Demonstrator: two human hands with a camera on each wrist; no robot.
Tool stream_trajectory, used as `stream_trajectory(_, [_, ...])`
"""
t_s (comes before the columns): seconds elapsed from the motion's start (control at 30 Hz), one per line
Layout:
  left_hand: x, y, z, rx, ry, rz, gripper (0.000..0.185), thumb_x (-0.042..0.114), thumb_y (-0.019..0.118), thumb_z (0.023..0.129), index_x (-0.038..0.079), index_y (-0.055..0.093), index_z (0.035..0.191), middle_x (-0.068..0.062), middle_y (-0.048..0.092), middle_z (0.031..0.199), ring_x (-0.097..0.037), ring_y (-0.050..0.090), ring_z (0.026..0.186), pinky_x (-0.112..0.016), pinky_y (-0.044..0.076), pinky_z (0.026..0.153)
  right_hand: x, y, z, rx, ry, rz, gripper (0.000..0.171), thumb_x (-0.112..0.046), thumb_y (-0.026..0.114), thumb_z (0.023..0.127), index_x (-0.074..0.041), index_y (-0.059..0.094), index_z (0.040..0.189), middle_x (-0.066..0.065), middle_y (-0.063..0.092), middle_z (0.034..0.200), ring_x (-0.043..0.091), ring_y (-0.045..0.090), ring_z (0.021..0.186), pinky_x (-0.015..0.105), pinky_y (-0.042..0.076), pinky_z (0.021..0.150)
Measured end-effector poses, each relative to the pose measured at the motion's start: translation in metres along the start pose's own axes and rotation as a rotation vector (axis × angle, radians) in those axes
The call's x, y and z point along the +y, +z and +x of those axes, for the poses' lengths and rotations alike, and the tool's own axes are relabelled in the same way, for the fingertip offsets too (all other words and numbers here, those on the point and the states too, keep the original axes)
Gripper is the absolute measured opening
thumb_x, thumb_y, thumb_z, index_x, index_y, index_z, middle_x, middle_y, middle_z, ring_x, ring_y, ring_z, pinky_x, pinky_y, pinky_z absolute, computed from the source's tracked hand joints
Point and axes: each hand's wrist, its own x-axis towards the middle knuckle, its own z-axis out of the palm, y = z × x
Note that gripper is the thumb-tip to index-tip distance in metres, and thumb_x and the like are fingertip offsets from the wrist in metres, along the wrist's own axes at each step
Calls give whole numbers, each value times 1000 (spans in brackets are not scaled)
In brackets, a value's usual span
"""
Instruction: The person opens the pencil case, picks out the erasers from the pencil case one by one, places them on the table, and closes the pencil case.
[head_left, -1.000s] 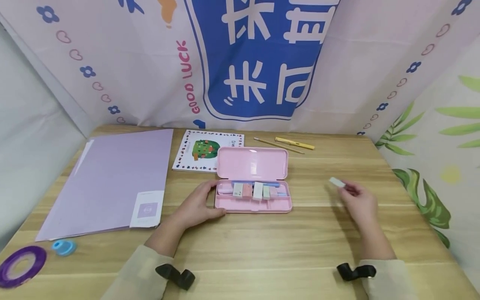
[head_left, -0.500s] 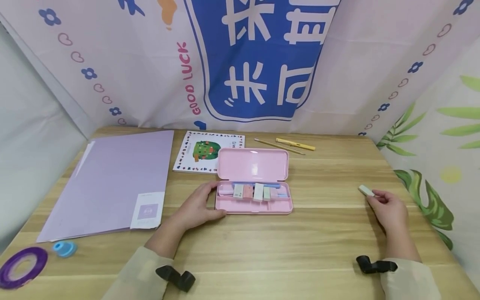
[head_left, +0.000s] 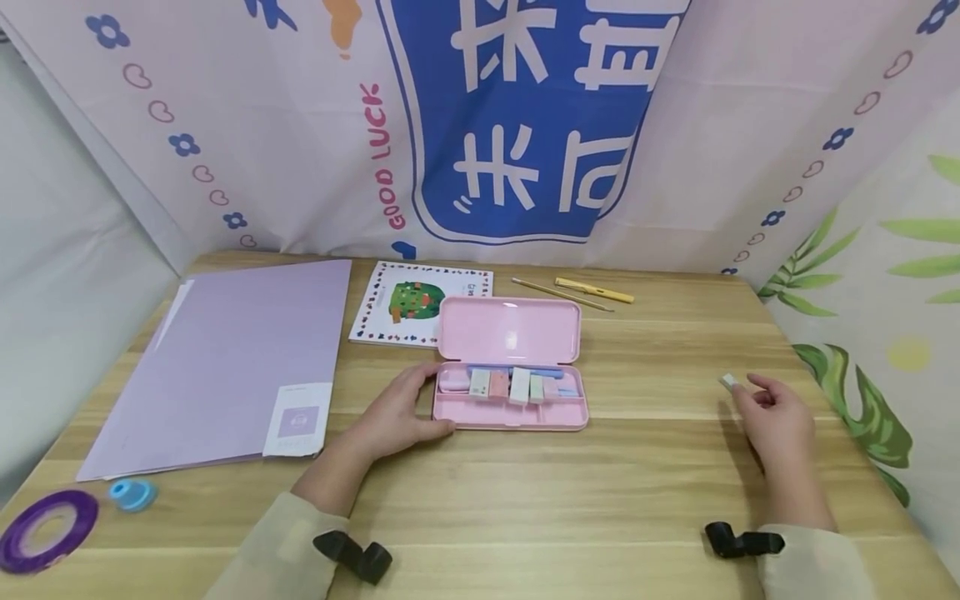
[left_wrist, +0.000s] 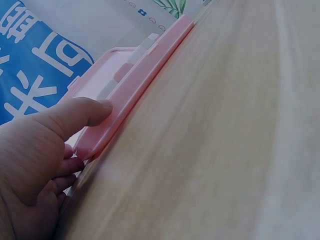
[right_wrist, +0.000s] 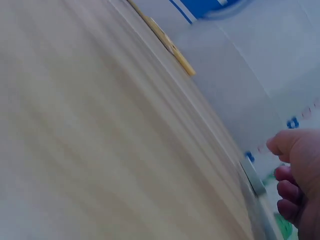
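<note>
An open pink pencil case (head_left: 512, 412) stands mid-table with its lid raised. Several erasers (head_left: 498, 385) lie across its back compartment, over blue pens (head_left: 551, 372). My left hand (head_left: 393, 417) holds the case's left end, thumb on the front wall and fingers round the side, as the left wrist view also shows. To the right, a small pale green eraser (right_wrist: 254, 177) lies on the tabletop. My right hand (head_left: 776, 421) is beside it, index finger and thumb parted; the thumb partly hides the eraser (head_left: 728, 381) in the head view. The other right fingers are loosely curled.
A lilac folder (head_left: 225, 358) covers the left of the table, with a purple tape roll (head_left: 82, 517) and a light blue cap-like piece (head_left: 133, 495) before it. Behind the case lie a white booklet (head_left: 375, 321), a thin pencil (head_left: 562, 293) and a yellow pen (head_left: 594, 290).
My right hand has carried the pale eraser rightward, lowered it and let it go. My left hand stays at the pencil case.
</note>
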Motion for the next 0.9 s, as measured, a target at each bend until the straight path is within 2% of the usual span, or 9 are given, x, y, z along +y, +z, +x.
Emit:
stream_trajectory(0.1, [0, 0, 0, 0, -4, 1, 87, 35, 82, 76, 8, 39, 146, -16, 39, 152, -35, 34, 144, -53, 30, 119, -20, 13, -12, 16, -97, 35, 48, -39, 60, 94, -7, 62, 130, -12, 56, 87, -11, 45, 69, 11, 40, 61])
stream_trajectory(0.2, [1, -1, -1, -1, -4, -3, 86, 34, 82, 76, 8, 39, 146, -16, 39, 153, -36, 34, 144, -53, 30, 119, -41, 31, -25, -9, -224, 65, 40, -32, 64, 93, -5, 66, 122, -2, 62, 90, -10, 46, 71, 9, 41, 63])
stream_trajectory(0.3, [2, -1, -2, 0, -2, -3, 86, 34, 82, 76, 8, 39, 146, -16, 39, 153, -36, 34, 144, -53, 30, 119, -62, 51, -40, -64, -342, 77, 35, -27, 68, 91, -3, 69, 117, 11, 66, 94, -3, 51, 75, 11, 44, 65])
stream_trajectory(0.43, [2, -1, -2, 2, 0, 1, 86, 34, 81, 76, 7, 39, 146, -17, 39, 152, -36, 34, 144, -53, 30, 119, -89, 76, -59, -156, -448, 64, 33, -25, 72, 89, -3, 70, 113, 13, 66, 94, 10, 56, 80, 19, 48, 71])
stream_trajectory(0.63, [1, -1, -1, 6, 6, -7, 85, 33, 82, 76, 8, 40, 146, -16, 40, 152, -35, 34, 144, -53, 30, 119, -118, 103, -79, -278, -493, -3, 38, -35, 75, 85, -6, 72, 110, 8, 64, 92, 19, 56, 83, 29, 48, 74])
stream_trajectory(0.9, [0, 0, -1, 1, 4, -16, 85, 34, 82, 76, 9, 40, 146, -14, 41, 151, -34, 35, 144, -52, 31, 119, -131, 115, -85, -283, -490, -97, 38, -43, 75, 83, -9, 74, 102, 7, 65, 99, 20, 55, 86, 34, 46, 77])
